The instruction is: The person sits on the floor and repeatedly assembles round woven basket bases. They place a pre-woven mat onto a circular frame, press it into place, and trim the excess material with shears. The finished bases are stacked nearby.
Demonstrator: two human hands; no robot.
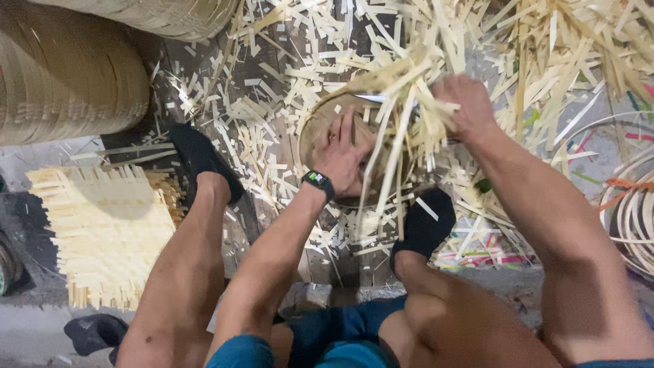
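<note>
Over on the far left, big woven baskets (65, 75) lie stacked on their sides, out of the way of the legs. Just below them a flat woven mat (102, 228) rests on the floor beside the person's left leg, laid where it will not get trodden on. The two feet in dark socks (201, 160) are planted wide apart, so the work sits between them, low and close.

That work is a round basket (320, 129) on the floor, half buried in loose bamboo strips (402, 116). The left hand (344, 153), with a dark watch (317, 181) on the wrist, lies flat inside the basket, its fingers spread and open, pressing down rather than gripping anything; I take it that this keeps the basket from shifting. To its right, the right hand (463, 105) is closed around a bunch of the strips at the rim, lifting them so that their free ends hang down across the basket.

Cut scraps (272, 102) litter the floor all round. At the far right, coiled hoops (630, 204) lie flat, near but apart from the right arm.
</note>
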